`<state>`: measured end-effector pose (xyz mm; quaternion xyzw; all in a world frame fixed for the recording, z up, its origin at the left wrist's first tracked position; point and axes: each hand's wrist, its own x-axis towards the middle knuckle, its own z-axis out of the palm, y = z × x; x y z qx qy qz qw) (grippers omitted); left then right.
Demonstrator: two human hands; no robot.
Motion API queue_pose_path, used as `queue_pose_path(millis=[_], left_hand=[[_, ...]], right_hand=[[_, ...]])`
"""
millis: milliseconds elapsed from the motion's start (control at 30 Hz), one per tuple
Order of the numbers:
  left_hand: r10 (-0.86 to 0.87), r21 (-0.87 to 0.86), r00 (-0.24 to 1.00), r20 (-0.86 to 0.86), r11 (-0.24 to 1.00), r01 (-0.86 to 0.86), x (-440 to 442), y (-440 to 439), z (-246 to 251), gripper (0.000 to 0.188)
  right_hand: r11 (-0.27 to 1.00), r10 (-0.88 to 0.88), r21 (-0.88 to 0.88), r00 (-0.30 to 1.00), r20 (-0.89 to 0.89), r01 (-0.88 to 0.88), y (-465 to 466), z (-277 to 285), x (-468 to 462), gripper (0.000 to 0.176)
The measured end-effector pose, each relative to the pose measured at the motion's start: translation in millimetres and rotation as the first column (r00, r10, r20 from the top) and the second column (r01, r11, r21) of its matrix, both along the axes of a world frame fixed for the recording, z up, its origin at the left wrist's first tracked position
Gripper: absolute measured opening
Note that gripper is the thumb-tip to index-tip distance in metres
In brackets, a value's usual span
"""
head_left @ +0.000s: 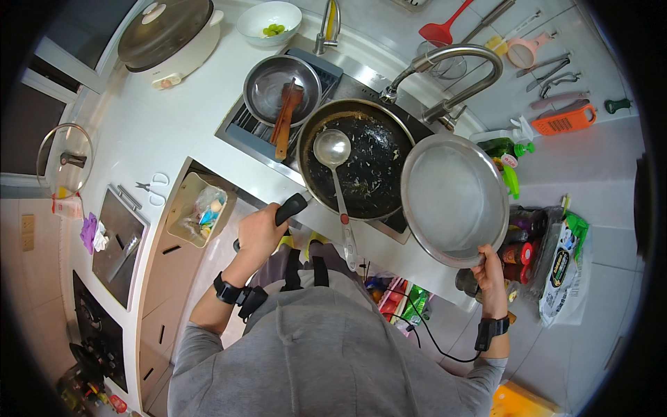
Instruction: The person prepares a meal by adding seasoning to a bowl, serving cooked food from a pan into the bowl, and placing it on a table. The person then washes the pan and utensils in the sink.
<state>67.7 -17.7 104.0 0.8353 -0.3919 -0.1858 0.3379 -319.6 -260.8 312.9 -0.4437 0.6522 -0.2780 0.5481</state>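
A dark frying pan [365, 172] with food scraps and wet shine inside sits over the sink. My left hand [263, 229] is closed around its black handle [291, 208]. A metal ladle [332, 148] rests in the pan, its long handle crossing the rim towards me. My right hand [488, 266] grips the near rim of a stainless steel basin [453, 198], to the right of the pan. The basin's inside looks cloudy; whether liquid is in it I cannot tell. Its left edge overlaps the pan's right edge in this view.
A curved faucet [469, 52] arches behind the pan. Left of it, a metal bowl [260, 88] with wooden spatulas [285, 122] stands on a drain rack. A white bowl [250, 26] holds green pieces. Spray bottles [508, 130] and jars [516, 254] line the right side; a waste bin [182, 216] hangs left.
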Motion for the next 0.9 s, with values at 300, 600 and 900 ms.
queue_pose_path(millis=[300,600,900], left_hand=[[-0.056,-0.021,0.998,-0.002,0.998,0.056,-11.8,-66.5,-30.1,0.025],[-0.044,-0.035,0.999,0.018,0.998,0.044,-6.3,-109.9,-51.9,0.022],[-0.102,0.083,0.993,0.062,0.992,0.096,8.7,-140.8,-59.5,0.022]], right_hand=[[0.999,0.044,-0.014,0.995,-0.094,-0.046,-33.9,-21.0,-15.6,0.016],[0.998,0.064,0.009,0.991,-0.121,-0.064,-56.4,-34.6,1.8,0.014],[0.996,0.087,-0.014,0.983,-0.160,-0.091,-74.4,-29.2,14.1,0.014]])
